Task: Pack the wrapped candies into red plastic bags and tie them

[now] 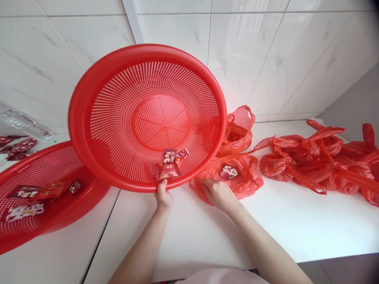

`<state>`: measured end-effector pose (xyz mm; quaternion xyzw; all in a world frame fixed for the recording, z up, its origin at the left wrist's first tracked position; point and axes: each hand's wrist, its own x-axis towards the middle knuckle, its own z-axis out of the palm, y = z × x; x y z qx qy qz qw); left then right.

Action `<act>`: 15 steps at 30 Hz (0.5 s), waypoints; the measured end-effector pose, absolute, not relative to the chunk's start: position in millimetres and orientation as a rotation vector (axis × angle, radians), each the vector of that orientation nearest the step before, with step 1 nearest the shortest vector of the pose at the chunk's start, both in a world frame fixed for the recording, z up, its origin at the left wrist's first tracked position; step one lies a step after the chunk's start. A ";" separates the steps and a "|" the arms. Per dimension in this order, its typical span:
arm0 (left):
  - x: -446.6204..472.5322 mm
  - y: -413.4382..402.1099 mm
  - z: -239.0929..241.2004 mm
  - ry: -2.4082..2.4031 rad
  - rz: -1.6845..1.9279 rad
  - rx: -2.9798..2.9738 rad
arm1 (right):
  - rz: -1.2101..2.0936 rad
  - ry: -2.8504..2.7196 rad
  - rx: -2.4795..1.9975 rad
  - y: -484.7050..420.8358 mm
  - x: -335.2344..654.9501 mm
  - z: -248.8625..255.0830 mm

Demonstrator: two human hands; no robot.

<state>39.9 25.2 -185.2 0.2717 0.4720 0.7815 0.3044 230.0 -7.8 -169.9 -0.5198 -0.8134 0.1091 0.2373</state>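
My left hand [164,196] grips the lower rim of a red plastic colander [166,114], thumb over the edge. The colander is tilted up toward me, with several small wrapped snack packets [167,171] resting inside near its lower rim. To the right, my right hand [217,192] is closed at the near left edge of a red plastic bag [251,177] lying on the white table. The fingertips are partly hidden, and I cannot make out what they hold beyond the bag's edge. A dark wrapped packet [229,172] shows in the bag's opening.
Another red colander [68,215] with several packets stands at the left. Several knotted red bags [325,161] lie at the right, and an upright red bag [239,132] stands behind. Clear plastic packaging [25,122] is at far left. A tiled wall [245,51] backs the table.
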 end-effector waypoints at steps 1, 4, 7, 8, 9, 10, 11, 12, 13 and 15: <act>40.3 23.9 -182.4 1.254 2.088 0.729 | 0.346 -2.309 -1.290 -10.4 226.5 -169.3; 41.5 19.5 -175.3 1.258 2.094 0.757 | 0.395 -2.410 -0.973 -18.0 216.9 -165.5; 41.5 15.9 -174.6 1.241 2.029 0.785 | 0.403 -2.447 -0.844 -23.9 209.4 -162.8; 41.3 15.0 -175.9 1.233 1.998 0.791 | 0.400 -2.457 -0.807 -25.3 207.5 -162.6; 41.2 14.3 -177.8 1.224 1.969 0.795 | 0.391 -2.460 -0.767 -26.4 206.0 -162.5; 41.0 13.6 -180.0 1.209 1.943 0.796 | 0.377 -2.451 -0.735 -27.2 204.7 -162.2; 41.0 12.8 -182.3 1.187 1.915 0.796 | 0.360 -2.430 -0.712 -27.8 203.7 -161.7; 41.1 12.0 -184.3 1.161 1.887 0.795 | 0.338 -2.394 -0.708 -28.0 203.0 -160.8; 41.5 11.0 -186.0 1.137 1.854 0.790 | 0.305 -2.343 -0.725 -27.8 202.5 -159.2; 43.1 8.5 -188.0 1.103 1.773 0.783 | 0.207 -2.223 -0.833 -26.4 201.6 -154.8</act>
